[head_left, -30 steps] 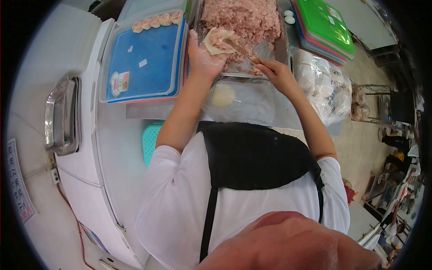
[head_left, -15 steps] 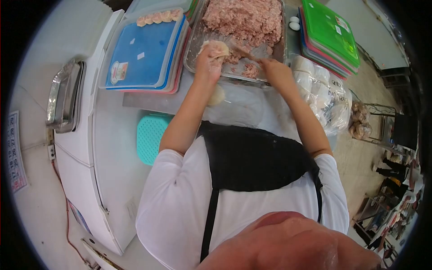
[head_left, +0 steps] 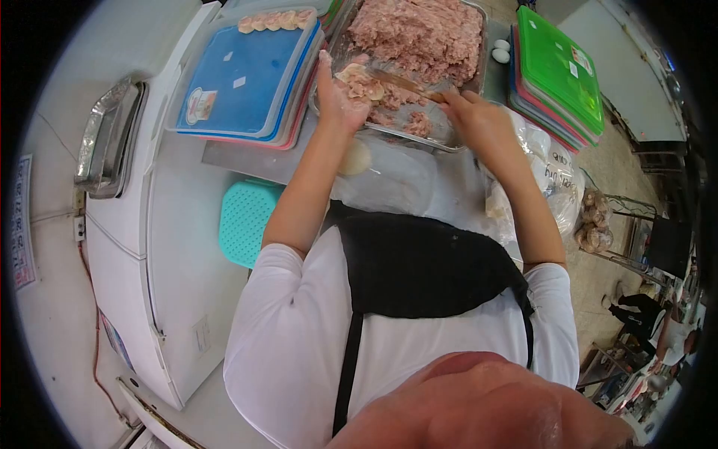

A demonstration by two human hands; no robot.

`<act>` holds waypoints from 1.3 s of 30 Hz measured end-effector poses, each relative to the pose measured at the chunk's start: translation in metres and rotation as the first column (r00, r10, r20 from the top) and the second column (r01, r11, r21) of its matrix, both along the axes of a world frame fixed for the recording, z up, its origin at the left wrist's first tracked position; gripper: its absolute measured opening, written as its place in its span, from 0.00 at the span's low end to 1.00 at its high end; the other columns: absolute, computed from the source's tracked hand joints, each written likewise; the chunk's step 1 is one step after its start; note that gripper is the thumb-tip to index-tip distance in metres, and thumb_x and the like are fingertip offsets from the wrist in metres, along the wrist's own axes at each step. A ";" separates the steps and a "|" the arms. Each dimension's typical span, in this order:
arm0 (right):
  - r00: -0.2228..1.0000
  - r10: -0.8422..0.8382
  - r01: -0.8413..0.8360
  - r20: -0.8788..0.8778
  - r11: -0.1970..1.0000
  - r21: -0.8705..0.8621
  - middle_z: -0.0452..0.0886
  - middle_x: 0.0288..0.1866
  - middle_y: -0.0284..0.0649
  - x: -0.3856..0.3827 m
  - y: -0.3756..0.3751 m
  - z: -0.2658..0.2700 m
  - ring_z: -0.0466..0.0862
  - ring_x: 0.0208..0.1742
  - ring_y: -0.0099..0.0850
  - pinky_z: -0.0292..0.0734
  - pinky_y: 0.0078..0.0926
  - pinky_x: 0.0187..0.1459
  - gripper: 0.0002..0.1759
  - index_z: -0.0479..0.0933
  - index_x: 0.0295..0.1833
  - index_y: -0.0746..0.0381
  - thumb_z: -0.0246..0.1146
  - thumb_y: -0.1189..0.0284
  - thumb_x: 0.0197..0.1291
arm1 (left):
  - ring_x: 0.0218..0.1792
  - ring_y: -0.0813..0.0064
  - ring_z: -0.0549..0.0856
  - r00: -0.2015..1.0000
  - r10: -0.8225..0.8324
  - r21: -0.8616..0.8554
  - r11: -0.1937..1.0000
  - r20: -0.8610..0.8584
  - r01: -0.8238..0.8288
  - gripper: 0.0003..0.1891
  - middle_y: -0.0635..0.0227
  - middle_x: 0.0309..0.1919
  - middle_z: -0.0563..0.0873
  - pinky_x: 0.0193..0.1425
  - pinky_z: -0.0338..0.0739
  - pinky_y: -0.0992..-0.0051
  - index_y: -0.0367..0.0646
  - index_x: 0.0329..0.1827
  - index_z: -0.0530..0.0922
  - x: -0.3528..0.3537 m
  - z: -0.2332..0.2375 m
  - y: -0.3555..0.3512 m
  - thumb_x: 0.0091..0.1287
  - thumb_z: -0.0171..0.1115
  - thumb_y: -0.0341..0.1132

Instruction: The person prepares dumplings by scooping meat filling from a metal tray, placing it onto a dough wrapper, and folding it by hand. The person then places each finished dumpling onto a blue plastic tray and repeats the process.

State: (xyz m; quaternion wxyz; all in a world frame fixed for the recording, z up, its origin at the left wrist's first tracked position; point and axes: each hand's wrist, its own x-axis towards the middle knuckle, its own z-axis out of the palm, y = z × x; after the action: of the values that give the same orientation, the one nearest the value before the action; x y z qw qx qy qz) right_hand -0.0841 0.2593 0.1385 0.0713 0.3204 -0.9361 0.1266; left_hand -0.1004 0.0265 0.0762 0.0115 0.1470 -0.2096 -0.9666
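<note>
My left hand point(head_left: 342, 101) is palm up at the tray's near left, thumb spread. It holds a dumpling wrapper point(head_left: 360, 84) with pinkish meat on it. My right hand point(head_left: 479, 127) grips a flat wooden spatula point(head_left: 410, 85), whose far end reaches the wrapper. Beneath both hands lies a metal tray point(head_left: 449, 141) with a large mound of minced meat point(head_left: 415, 37) at its far side and smaller smears nearer me. A round pale wrapper point(head_left: 356, 159) rests by a clear plastic bag point(head_left: 393, 176), close to my left forearm.
To the left, stacked containers with a blue lid point(head_left: 243, 78) carry a row of filled dumplings point(head_left: 277, 20). Green-lidded containers point(head_left: 557, 67) and two eggs point(head_left: 501, 51) are at the right. Bagged white packs point(head_left: 553, 176) lie beside my right arm. A turquoise basket point(head_left: 250, 221) sits below the counter's left.
My left hand has opened out, its thumb now spread and the meat on the wrapper showing. The spatula's tip has come to the wrapper. The whole view has shifted slightly.
</note>
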 end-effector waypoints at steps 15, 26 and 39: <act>0.944 0.167 -0.035 0.284 0.908 -0.417 0.82 0.32 0.45 -0.035 -0.078 -0.002 0.79 0.31 0.32 0.74 0.27 0.38 0.15 0.78 0.49 0.65 0.65 0.67 0.61 | 0.46 0.69 0.83 0.864 -0.503 -0.417 0.790 -0.022 0.449 0.40 0.59 0.48 0.82 0.47 0.81 0.63 0.35 0.65 0.68 0.009 0.009 -0.008 0.71 0.32 0.66; 0.854 0.025 0.230 0.520 0.878 -0.420 0.79 0.34 0.30 -0.017 -0.035 0.018 0.73 0.35 0.17 0.69 0.16 0.38 0.14 0.78 0.47 0.68 0.63 0.68 0.64 | 0.54 0.58 0.79 0.906 -0.418 0.196 0.884 -0.073 0.424 0.26 0.57 0.50 0.79 0.65 0.70 0.58 0.33 0.65 0.67 -0.003 -0.019 -0.058 0.69 0.50 0.42; 0.965 -0.047 0.136 0.258 0.930 -0.340 0.81 0.40 0.39 0.039 0.000 0.044 0.79 0.39 0.28 0.73 0.24 0.44 0.15 0.80 0.52 0.65 0.59 0.66 0.68 | 0.44 0.79 0.82 0.637 -0.745 -0.978 0.195 -0.198 -0.075 0.30 0.68 0.47 0.83 0.45 0.80 0.76 0.45 0.64 0.72 0.007 0.062 -0.036 0.56 0.71 0.29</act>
State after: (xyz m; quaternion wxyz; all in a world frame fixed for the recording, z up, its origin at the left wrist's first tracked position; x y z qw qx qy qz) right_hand -0.0455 0.2589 0.1829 0.0173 0.2399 -0.9133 0.3286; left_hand -0.0936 -0.0094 0.1378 -0.0673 -0.2945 -0.7426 -0.5978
